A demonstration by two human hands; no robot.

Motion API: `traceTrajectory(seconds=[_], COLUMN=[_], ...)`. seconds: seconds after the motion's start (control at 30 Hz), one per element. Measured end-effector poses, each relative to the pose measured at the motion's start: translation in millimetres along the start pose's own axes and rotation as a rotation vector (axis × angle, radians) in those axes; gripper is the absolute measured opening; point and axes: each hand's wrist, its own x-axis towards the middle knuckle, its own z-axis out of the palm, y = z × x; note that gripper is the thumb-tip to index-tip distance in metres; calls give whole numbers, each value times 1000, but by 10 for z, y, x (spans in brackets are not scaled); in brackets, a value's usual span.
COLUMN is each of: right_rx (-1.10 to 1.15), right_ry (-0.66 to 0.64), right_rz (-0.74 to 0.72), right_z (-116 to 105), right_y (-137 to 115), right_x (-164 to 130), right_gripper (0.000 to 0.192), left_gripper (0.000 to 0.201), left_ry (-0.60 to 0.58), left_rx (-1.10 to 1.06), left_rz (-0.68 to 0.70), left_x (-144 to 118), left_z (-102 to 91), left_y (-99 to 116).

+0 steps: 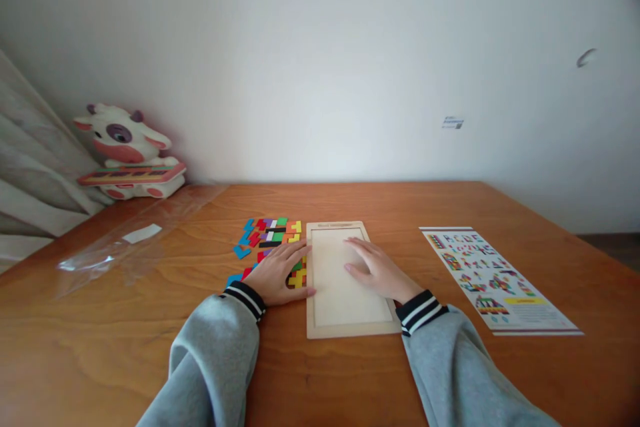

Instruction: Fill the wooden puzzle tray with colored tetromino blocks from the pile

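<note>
A pale wooden puzzle tray (350,287) lies flat on the table with nothing in its recess. My left hand (280,272) rests with fingers apart at the tray's left edge, its fingertips at the frame. It partly covers a cluster of colourful puzzle pieces (278,237) left of the tray, in blue, red, green, yellow, orange, black, purple and white. Over the tray's right side lies my right hand (377,269), fingers stretched out and holding nothing. Whether its fingertips touch the tray floor, I cannot tell.
On the right a printed pattern sheet (493,280) lies on the wooden table (280,373). A clear plastic bag (110,260) with a white label is at the left. Behind it stands a cow-shaped toy keyboard (133,153), near a curtain (35,167) and the wall.
</note>
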Motion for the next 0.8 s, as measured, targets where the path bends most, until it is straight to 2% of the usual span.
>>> traceTrajectory(seconds=[0.13,0.27,0.43,0.53,0.67,0.8], right_rx=[32,46,48,53,67,64], right_ry=[26,49,55,55,71,67], right_rz=[37,57,59,54,35,34], right_z=[0,16,20,27,44,49], right_y=[33,37,31,38,55,55], right_x=[-19,-16,-20,-20,-21,-23], right_gripper=[51,49,46,45,39,38], left_gripper=[77,70,38,26,22,29], left_ry=[36,82,100,109,137,170], left_rx=[16,49,27,49,54,28], left_rz=[-26,15,81,84,103,148], left_x=[-65,-85,-118,-141,-132,-108], left_z=[-89,-149,-161,-142,-84,-28], left_y=[-20,67,170,180,147,114])
